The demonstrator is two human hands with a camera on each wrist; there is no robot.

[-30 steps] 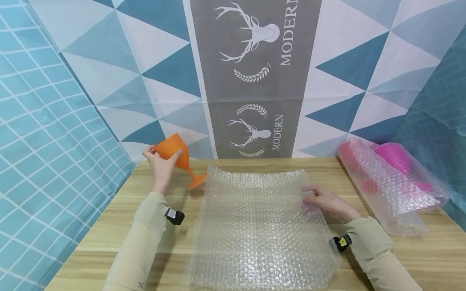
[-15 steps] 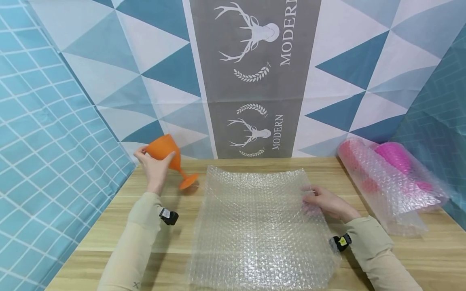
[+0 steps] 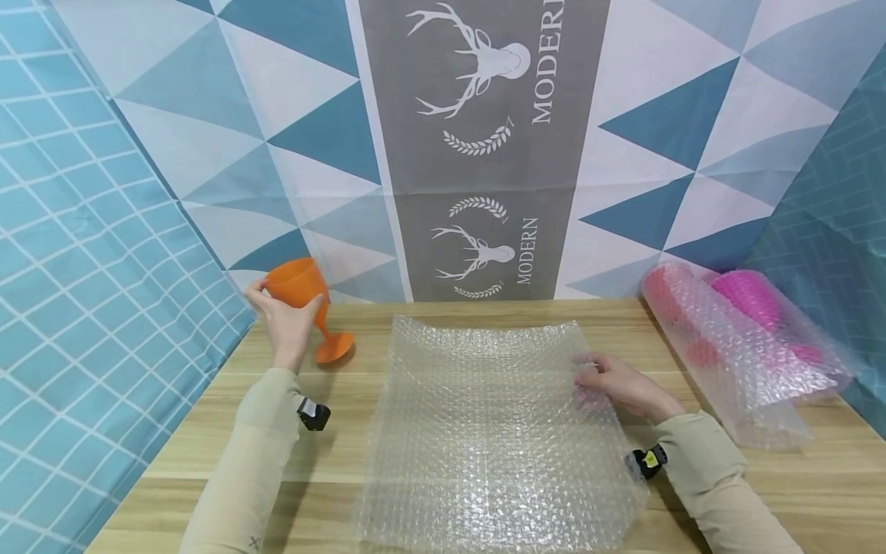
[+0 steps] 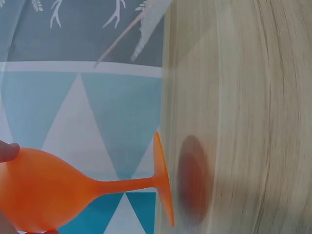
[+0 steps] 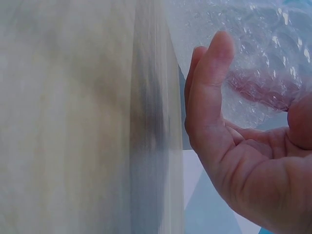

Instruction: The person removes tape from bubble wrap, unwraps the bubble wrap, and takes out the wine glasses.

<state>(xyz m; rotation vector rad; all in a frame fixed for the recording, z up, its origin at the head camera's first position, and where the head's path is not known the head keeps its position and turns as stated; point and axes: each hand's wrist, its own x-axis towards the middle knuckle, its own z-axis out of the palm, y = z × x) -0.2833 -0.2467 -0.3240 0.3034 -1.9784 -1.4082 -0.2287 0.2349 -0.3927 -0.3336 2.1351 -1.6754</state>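
An orange goblet [image 3: 299, 283] is gripped around its bowl by my left hand [image 3: 285, 327] at the back left of the table. It leans slightly, base down. In the left wrist view the goblet's foot [image 4: 163, 179] hangs just above the wood, over its shadow. A sheet of bubble wrap [image 3: 491, 438] covers the middle of the table, its far edge curling up. My right hand [image 3: 626, 387] pinches the sheet's right edge between thumb and fingers. Up close, the right wrist view has the fingers [image 5: 207, 92] curled at the bubble wrap [image 5: 263, 53].
At the back right lies a bubble-wrapped bundle [image 3: 734, 362] with red and pink items inside. The wooden table [image 3: 173, 477] meets a patterned wall cloth [image 3: 484, 154] behind and a blue tiled cloth [image 3: 104, 308] on the left.
My left hand has moved left with the goblet, turning it more upright and away from the bubble wrap. The right hand and the sheet stay put.
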